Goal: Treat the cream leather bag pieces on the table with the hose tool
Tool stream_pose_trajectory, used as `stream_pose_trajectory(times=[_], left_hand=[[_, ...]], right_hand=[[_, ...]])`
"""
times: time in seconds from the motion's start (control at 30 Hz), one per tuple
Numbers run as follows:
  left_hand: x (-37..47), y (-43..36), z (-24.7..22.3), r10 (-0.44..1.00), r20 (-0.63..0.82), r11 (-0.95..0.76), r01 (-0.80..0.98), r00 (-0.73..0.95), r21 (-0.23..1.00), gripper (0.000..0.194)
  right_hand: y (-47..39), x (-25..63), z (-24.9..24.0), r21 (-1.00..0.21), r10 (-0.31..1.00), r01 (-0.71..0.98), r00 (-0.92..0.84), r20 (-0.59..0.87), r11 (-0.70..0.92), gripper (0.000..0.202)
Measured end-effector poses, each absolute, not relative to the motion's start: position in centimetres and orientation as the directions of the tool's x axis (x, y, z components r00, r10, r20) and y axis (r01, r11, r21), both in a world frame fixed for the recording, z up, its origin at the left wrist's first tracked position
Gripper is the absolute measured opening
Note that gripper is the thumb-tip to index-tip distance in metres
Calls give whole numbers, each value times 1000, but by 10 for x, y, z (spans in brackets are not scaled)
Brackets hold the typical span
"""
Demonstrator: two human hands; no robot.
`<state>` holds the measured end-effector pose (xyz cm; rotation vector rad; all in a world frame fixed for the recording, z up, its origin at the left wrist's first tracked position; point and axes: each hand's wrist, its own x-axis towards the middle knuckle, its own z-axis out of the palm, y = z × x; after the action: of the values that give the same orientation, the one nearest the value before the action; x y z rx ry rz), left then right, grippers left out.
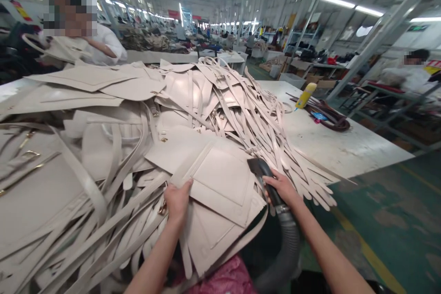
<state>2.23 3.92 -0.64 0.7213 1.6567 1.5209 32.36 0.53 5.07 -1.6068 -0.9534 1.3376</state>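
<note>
Left hand presses flat, fingers spread, on the cream bag panel; right hand wraps around the vacuum nozzle, tip touching the panel's edge.

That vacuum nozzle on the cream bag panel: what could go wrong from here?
The right hand aims the vacuum nozzle at the bag panel, which overhangs the table edge; only the left hand pins it, so suction might lift or drag it. Loose straps hang right beside the nozzle and could be sucked in. The hose may snag the overhanging pieces.
</note>
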Motion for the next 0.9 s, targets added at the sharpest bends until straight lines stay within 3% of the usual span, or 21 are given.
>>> stream_pose_trajectory(times=[0.1, 0.17, 0.27, 0.5, 0.73, 0.9], left_hand=[[49, 11, 7, 840, -342, 155, -418, -422, 895, 28], [78, -16, 13, 850, -496, 308, -598, -176, 740, 24], [120, -42, 15, 785, -618, 507, -622, 47, 596, 12], [135, -31, 12, 755, -656, 553, -538, 1, 636, 8], [133, -35, 7, 779, -627, 533, -528, 2, 661, 10], [133, -37, -4, 806, -591, 520, -523, 38, 675, 8]], right_hand=[[17, 320, 40, -949, 941, 46, 156, -302, -312, 51], [20, 316, 34, -960, 950, 38, 161, -268, -277, 46], [21, 315, 28, -968, 956, 13, 160, -245, -250, 43], [-10, 327, 51, -984, 921, -20, 348, -175, -179, 66], [-112, 315, 75, -871, 871, -16, -28, -490, -491, 87], [-100, 292, 72, -844, 844, 52, -28, -535, -534, 85]])
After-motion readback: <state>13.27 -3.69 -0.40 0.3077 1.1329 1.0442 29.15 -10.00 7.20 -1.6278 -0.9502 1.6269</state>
